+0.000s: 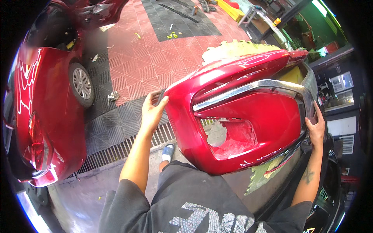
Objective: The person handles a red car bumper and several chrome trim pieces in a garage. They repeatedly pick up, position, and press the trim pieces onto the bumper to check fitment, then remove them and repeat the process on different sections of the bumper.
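A glossy red car bumper (272,112) stands tilted in front of me, with a curved chrome strip (248,89) and a ragged hole in its recessed pocket. At its left end is my left hand (152,112), fingers apart and thumb at the red edge; the fingers do not wrap round it. My right hand (316,130) grips the dark right edge near the end of the chrome strip, thumb on the near side. Part of that grip is hidden. Yellow-green foam mats (237,49) with toothed edges show behind and below the bumper.
A red car (58,105) with an open door stands at the left. A floor grate (112,155) runs between it and me. Peel-like scraps (172,35) and a crumpled wad (113,96) lie on the tiles. A dark glossy car part (330,186) is close at my right.
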`<action>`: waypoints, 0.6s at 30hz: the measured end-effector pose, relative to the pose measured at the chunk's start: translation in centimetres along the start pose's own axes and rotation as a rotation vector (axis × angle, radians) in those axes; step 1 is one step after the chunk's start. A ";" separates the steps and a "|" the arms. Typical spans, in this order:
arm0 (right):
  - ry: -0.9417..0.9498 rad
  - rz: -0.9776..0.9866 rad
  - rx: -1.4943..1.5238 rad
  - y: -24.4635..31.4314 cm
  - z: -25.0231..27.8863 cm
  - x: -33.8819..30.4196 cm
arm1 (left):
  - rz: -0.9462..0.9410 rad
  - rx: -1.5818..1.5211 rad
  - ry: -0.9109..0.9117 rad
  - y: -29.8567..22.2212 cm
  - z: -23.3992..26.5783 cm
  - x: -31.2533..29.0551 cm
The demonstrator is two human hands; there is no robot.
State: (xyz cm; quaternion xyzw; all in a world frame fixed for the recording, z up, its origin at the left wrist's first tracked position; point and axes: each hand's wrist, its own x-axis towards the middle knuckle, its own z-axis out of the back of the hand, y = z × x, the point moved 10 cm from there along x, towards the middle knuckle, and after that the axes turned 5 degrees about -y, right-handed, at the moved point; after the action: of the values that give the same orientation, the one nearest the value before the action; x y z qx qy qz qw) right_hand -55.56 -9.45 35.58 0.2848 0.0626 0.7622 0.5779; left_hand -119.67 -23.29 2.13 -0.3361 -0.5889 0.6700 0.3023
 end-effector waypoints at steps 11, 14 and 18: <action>-0.017 -0.041 -0.064 -0.9 -0.9 0.1 | -0.455 0.375 0.448 -10.0 -7.1 1.2; 0.007 -0.063 -0.053 -0.4 -0.4 0.2 | -0.528 0.510 0.525 -9.6 -9.3 1.1; 0.008 -0.046 -0.159 1.1 0.4 0.3 | -0.469 0.459 0.543 -8.7 -10.7 0.5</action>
State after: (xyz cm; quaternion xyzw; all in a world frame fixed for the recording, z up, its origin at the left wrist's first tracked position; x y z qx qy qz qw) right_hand -56.34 -9.57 36.44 0.2334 0.0105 0.7523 0.6160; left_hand -111.25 -15.59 9.85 -0.2816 -0.3840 0.5839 0.6575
